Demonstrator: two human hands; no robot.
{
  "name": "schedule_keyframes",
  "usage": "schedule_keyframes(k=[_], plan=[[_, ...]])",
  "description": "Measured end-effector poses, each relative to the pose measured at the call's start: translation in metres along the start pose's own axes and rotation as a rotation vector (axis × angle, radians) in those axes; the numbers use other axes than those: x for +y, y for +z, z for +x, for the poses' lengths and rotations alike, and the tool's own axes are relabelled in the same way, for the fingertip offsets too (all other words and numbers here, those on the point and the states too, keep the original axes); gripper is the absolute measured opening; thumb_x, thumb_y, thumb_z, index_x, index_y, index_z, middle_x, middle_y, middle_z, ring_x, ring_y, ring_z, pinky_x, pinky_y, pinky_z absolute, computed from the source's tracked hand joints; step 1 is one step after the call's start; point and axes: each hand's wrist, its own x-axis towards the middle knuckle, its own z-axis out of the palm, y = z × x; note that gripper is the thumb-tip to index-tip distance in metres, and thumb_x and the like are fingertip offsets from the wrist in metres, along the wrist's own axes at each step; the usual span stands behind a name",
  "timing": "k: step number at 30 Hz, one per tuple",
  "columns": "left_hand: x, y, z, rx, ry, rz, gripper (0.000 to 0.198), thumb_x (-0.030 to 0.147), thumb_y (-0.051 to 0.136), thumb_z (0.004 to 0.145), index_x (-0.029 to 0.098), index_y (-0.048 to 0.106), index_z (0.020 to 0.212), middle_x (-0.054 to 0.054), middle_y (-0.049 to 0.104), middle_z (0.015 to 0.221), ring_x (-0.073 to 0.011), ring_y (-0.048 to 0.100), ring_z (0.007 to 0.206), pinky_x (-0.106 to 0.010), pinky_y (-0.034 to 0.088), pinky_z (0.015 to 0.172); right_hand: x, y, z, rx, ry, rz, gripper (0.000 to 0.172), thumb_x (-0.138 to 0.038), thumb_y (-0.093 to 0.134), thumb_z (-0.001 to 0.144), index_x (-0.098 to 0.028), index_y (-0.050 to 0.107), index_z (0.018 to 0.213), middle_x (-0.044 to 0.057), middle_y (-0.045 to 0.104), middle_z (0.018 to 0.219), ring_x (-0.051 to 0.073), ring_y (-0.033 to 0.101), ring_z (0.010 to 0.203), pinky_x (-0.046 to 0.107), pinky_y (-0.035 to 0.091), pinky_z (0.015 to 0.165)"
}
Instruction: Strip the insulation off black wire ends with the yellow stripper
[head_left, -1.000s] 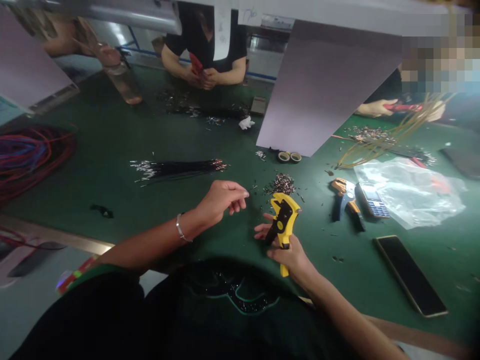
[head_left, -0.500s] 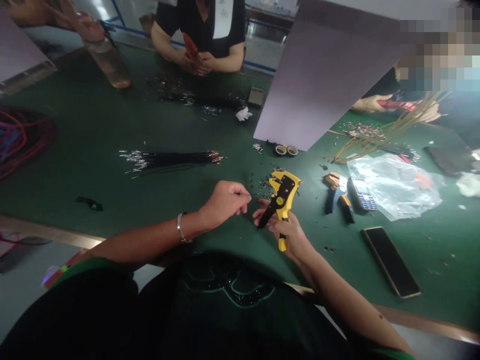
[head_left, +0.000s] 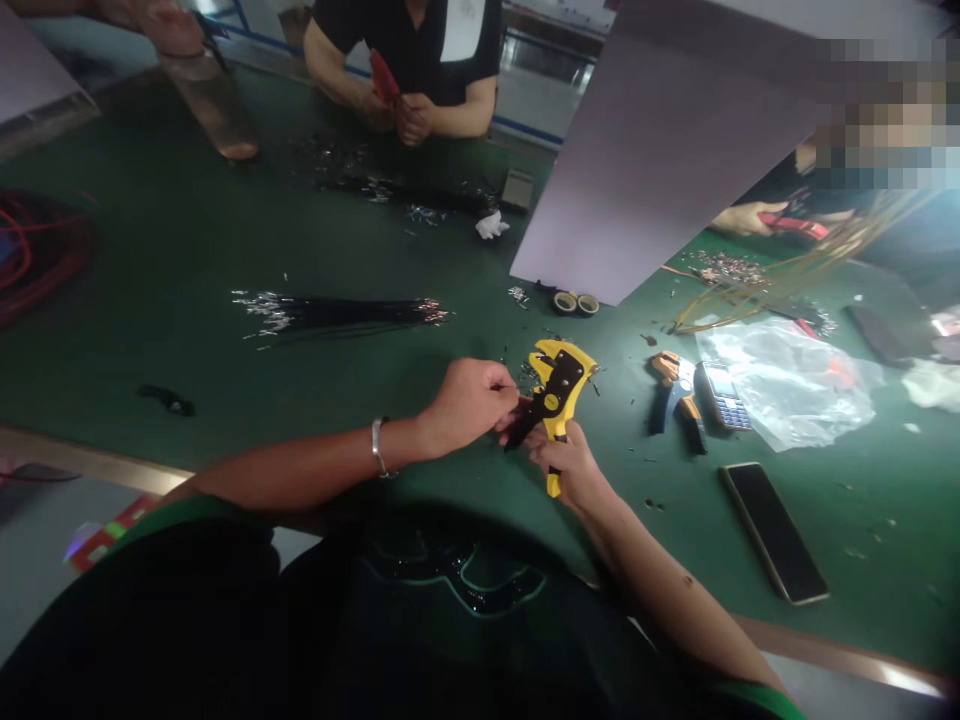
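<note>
My right hand point(head_left: 576, 466) is wrapped round the handles of a yellow-and-black wire stripper point(head_left: 561, 378), whose jaws point away from me. Just left of the tool, my left hand point(head_left: 471, 404) has its fingers pinched together. Its fingertips meet the right hand's fingers beside the black handle, and what they pinch is too small to make out. Small dark scraps point(head_left: 529, 376) lie on the table around the stripper's head. Farther to the left, a bundle of black wires point(head_left: 337, 312) rests flat, with silvery ends on the left and coppery ends on the right.
On the right lie an orange-and-blue hand tool point(head_left: 676, 388), a keypad phone point(head_left: 726, 394), a clear plastic bag point(head_left: 802, 390) and a dark smartphone point(head_left: 774, 532). A grey upright panel point(head_left: 637, 150) stands ahead, with two tape rolls point(head_left: 576, 303) at its foot. Co-workers sit opposite, holding red tools.
My left hand has moved right, so its fingertips now meet my right hand's fingers. The stripper has shifted slightly left in my right hand. The view has turned a little.
</note>
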Motion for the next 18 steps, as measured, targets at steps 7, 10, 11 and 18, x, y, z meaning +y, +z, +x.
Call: schedule_keyframes(k=[7,10,11,18], plan=[[0.004,-0.001,-0.005,-0.027,-0.013,-0.041,0.018,0.011,0.054,0.077,0.014,0.062,0.061,0.004,0.055,0.048,-0.0042,0.047,0.042,-0.017,0.037,0.042,-0.007,-0.001,0.003,-0.008,-0.114,-0.343,0.023,-0.016,0.052,0.055,-0.019,0.062,0.076,0.002,0.065,0.077,0.02,0.06,0.074,0.032,0.049,0.07],[0.006,-0.003,-0.007,-0.056,0.023,-0.017,0.021,0.011,0.054,0.078,0.015,0.06,0.058,0.005,0.053,0.047,-0.0041,0.045,0.043,-0.017,0.037,0.045,-0.011,0.001,0.002,0.064,-0.168,-0.489,0.026,-0.017,0.051,0.055,-0.018,0.059,0.079,0.001,0.063,0.074,0.019,0.058,0.069,0.031,0.048,0.066],[0.007,-0.003,-0.007,-0.065,0.03,-0.011,0.022,0.012,0.054,0.079,0.015,0.06,0.058,0.005,0.052,0.047,-0.0042,0.044,0.044,-0.018,0.037,0.046,-0.011,0.001,0.001,0.085,-0.19,-0.532,0.025,-0.017,0.05,0.056,-0.019,0.058,0.079,0.001,0.062,0.074,0.018,0.058,0.068,0.031,0.048,0.065],[0.013,-0.003,-0.009,-0.126,-0.031,0.019,0.017,0.009,0.053,0.075,0.014,0.062,0.061,0.006,0.05,0.046,-0.0048,0.043,0.044,-0.017,0.037,0.046,0.0,-0.001,0.0,0.169,-0.309,-0.751,0.035,-0.019,0.051,0.06,-0.019,0.056,0.094,0.007,0.066,0.087,0.027,0.063,0.085,0.042,0.051,0.08]])
